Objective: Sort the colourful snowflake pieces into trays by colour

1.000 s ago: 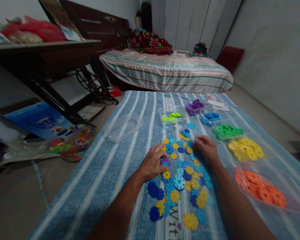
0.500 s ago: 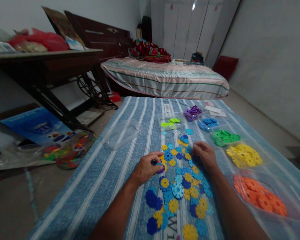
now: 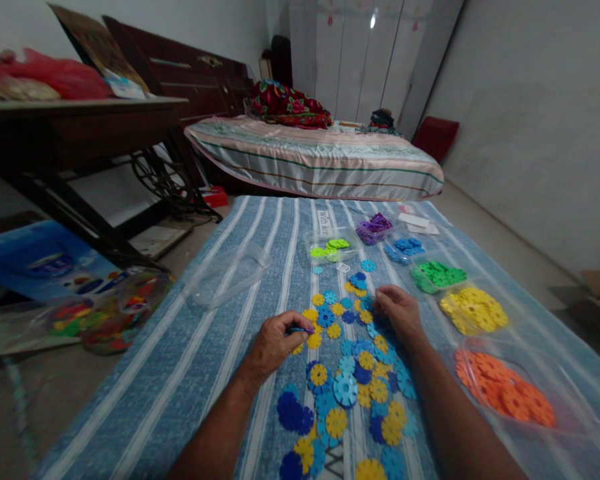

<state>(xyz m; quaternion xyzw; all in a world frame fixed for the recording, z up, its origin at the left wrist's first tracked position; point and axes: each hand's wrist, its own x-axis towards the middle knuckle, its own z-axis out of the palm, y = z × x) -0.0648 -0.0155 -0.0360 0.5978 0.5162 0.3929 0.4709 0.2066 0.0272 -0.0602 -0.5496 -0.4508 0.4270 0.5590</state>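
Observation:
Snowflake-shaped plastic discs in yellow, light blue and dark blue lie in a loose spread on the cloth; one light-blue disc (image 3: 345,389) is near the middle. At the left of the spread, my left hand (image 3: 271,341) is closed in a pinch on a purple disc (image 3: 307,329), seen nearly edge-on above yellow discs (image 3: 314,340). Across from it, my right hand (image 3: 399,313) is low over the spread's right edge beside blue discs, its fingers curled together. Whatever its fingertips hold is hidden.
Clear tubs along the right hold orange (image 3: 505,387), yellow (image 3: 474,311), green (image 3: 437,274), blue (image 3: 405,249) and purple discs (image 3: 374,228). A tub of lime discs (image 3: 336,247) stands at the back. A clear lid or tray (image 3: 230,273) lies left. Beyond is a bed (image 3: 315,160).
The view has swung slightly right, so everything sits further left. My left hand has turned the purple disc nearly edge-on. My right hand has stayed by the blue discs.

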